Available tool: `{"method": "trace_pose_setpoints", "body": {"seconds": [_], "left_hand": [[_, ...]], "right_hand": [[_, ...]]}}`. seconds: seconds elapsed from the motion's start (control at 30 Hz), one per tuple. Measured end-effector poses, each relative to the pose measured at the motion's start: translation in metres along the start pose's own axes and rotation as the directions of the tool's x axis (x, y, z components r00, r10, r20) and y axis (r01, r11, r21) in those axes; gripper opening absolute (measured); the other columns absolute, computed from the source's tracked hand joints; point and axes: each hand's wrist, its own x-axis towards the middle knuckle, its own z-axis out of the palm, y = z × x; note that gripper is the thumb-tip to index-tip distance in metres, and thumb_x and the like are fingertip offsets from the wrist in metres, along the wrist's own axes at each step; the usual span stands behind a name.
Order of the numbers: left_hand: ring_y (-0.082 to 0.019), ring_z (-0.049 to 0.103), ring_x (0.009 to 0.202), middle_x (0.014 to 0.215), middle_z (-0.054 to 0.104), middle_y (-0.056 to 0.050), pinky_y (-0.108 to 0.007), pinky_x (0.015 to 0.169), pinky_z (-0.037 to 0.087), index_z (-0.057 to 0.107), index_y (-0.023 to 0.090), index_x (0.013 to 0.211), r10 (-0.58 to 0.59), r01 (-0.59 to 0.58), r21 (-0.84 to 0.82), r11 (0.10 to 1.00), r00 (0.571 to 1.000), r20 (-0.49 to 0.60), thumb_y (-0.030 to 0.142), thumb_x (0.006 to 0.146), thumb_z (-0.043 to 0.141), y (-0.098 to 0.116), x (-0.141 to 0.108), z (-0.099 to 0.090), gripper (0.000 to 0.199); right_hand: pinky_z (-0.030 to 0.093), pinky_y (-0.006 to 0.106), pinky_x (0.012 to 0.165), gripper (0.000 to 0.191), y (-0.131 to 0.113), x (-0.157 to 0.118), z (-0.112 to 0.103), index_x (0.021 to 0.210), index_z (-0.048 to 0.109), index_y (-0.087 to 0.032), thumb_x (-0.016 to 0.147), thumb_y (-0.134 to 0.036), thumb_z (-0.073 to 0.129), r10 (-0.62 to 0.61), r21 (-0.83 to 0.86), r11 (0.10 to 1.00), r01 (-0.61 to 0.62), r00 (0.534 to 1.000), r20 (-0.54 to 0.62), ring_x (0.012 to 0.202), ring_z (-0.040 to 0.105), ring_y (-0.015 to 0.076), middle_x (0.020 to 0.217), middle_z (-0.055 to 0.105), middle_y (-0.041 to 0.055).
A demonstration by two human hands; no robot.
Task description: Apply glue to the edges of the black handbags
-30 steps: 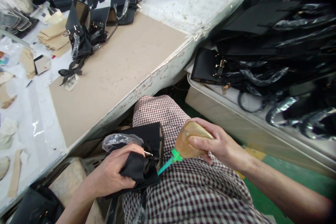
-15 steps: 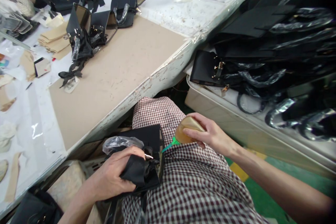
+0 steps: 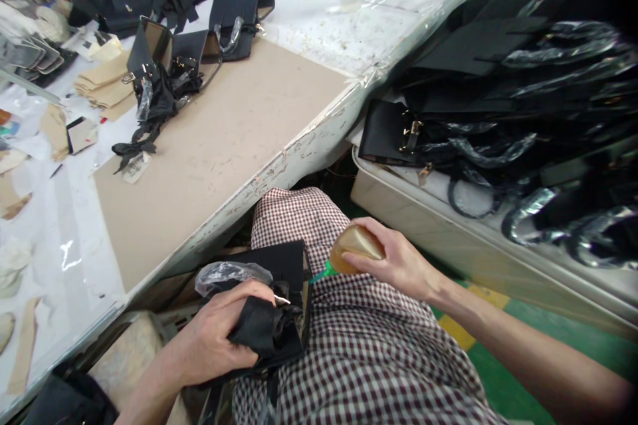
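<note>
Black bag (image 3: 279,285) lies on the lap, its folded fabric clenched in the left hand (image 3: 214,339). Right hand (image 3: 399,262) grips a glue bottle (image 3: 355,249), green nozzle at the bag's opening; gluing looks underway, with more bags (image 3: 209,46) waiting on the far table (image 3: 224,139).

The left hand (image 3: 214,339) covers much of the black bag (image 3: 279,305) on the lap, so the bag's near side is hidden. The green nozzle (image 3: 323,272) of the glue bottle (image 3: 355,247) in the right hand (image 3: 399,262) disappears behind the bag's edge; its tip perhaps touches inside. The top left corner of the bench (image 3: 219,139) is blurred. The wrapped bags (image 3: 523,113) on the right run off the picture's edge.
</note>
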Motion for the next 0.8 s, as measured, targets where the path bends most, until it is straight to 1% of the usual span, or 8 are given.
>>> {"method": "trace_pose_setpoints", "body": {"seconds": [0.13, 0.23, 0.3, 0.37, 0.47, 0.63, 0.73, 0.8], "left_hand": [[-0.014, 0.062, 0.105, 0.114, 0.064, 0.004, -0.022, 0.096, 0.044, 0.054, 0.029, 0.118, 0.001, -0.001, -0.006, 1.000, 1.000, 0.003, -0.002, 0.066, 0.055, 0.000, 0.000, 0.000, 0.060], [-0.015, 0.063, 0.105, 0.114, 0.064, 0.004, -0.023, 0.096, 0.044, 0.054, 0.029, 0.119, 0.002, -0.002, 0.002, 1.000, 1.000, -0.014, -0.002, 0.065, 0.054, 0.000, 0.001, 0.001, 0.062], [-0.015, 0.063, 0.105, 0.114, 0.064, 0.003, -0.024, 0.096, 0.044, 0.054, 0.028, 0.119, 0.009, -0.009, 0.003, 1.000, 1.000, -0.017, -0.001, 0.066, 0.054, 0.000, 0.001, 0.001, 0.061], [-0.016, 0.063, 0.104, 0.113, 0.064, 0.003, -0.025, 0.095, 0.045, 0.054, 0.028, 0.118, 0.018, -0.018, 0.001, 1.000, 1.000, -0.013, -0.001, 0.067, 0.055, 0.000, 0.002, 0.001, 0.058], [-0.016, 0.063, 0.101, 0.110, 0.064, 0.003, -0.025, 0.093, 0.045, 0.055, 0.027, 0.116, 0.018, -0.018, -0.003, 1.000, 1.000, -0.015, -0.001, 0.067, 0.054, 0.001, 0.003, 0.001, 0.056], [-0.014, 0.062, 0.100, 0.110, 0.064, 0.004, -0.023, 0.093, 0.045, 0.055, 0.028, 0.115, 0.018, -0.018, 0.000, 1.000, 0.999, -0.028, -0.002, 0.068, 0.055, 0.003, 0.004, 0.002, 0.056], [-0.015, 0.062, 0.103, 0.113, 0.064, 0.004, -0.024, 0.095, 0.045, 0.054, 0.028, 0.118, 0.010, -0.010, 0.025, 1.000, 1.000, -0.027, -0.003, 0.067, 0.054, 0.004, 0.002, 0.000, 0.059], [-0.016, 0.062, 0.106, 0.115, 0.064, 0.003, -0.025, 0.098, 0.045, 0.055, 0.028, 0.119, -0.010, 0.012, 0.050, 0.999, 0.999, -0.037, -0.002, 0.068, 0.055, 0.004, 0.000, -0.004, 0.060]], "right_hand": [[0.048, 0.029, 0.059, 0.036, -0.003, -0.002, -0.009, 0.115, 0.062, -0.024, 0.092, -0.046, 0.078, 0.061, 0.217, 0.973, -0.079, 0.994, 0.087, 0.071, 0.059, 0.0198, 0.092, 0.065, -0.0004], [0.032, 0.021, 0.038, 0.039, 0.004, -0.001, -0.012, 0.110, 0.062, -0.019, 0.094, -0.051, 0.076, 0.126, 0.534, 0.821, -0.203, 0.976, 0.178, 0.052, 0.044, 0.0125, 0.082, 0.061, 0.0001], [0.028, 0.019, 0.036, 0.040, 0.010, 0.001, -0.011, 0.107, 0.061, -0.017, 0.093, -0.052, 0.075, 0.163, 0.630, 0.743, -0.225, 0.974, 0.156, 0.049, 0.039, 0.0108, 0.081, 0.060, 0.0007], [0.032, 0.020, 0.036, 0.043, 0.015, 0.003, -0.009, 0.109, 0.061, -0.018, 0.092, -0.053, 0.077, 0.194, 0.575, 0.794, -0.197, 0.979, 0.067, 0.050, 0.042, 0.0114, 0.082, 0.060, 0.0005], [0.041, 0.024, 0.040, 0.050, 0.019, 0.005, -0.005, 0.119, 0.058, -0.021, 0.090, -0.057, 0.078, 0.169, 0.331, 0.932, -0.147, 0.985, -0.039, 0.054, 0.050, 0.0158, 0.085, 0.063, 0.0003], [0.053, 0.035, 0.072, 0.047, 0.015, 0.007, 0.000, 0.122, 0.059, -0.023, 0.089, -0.051, 0.077, 0.015, 0.057, 0.998, -0.010, 0.997, -0.077, 0.085, 0.064, 0.0264, 0.101, 0.067, 0.0032], [0.051, 0.030, 0.063, 0.041, 0.007, 0.006, -0.004, 0.117, 0.062, -0.022, 0.088, -0.046, 0.078, 0.038, 0.137, 0.990, -0.036, 0.999, -0.008, 0.078, 0.061, 0.0231, 0.096, 0.066, 0.0027], [0.040, 0.021, 0.046, 0.036, 0.004, 0.005, -0.009, 0.111, 0.065, -0.019, 0.089, -0.044, 0.080, 0.121, 0.419, 0.896, -0.149, 0.988, 0.093, 0.061, 0.053, 0.0163, 0.085, 0.063, 0.0026]]}}
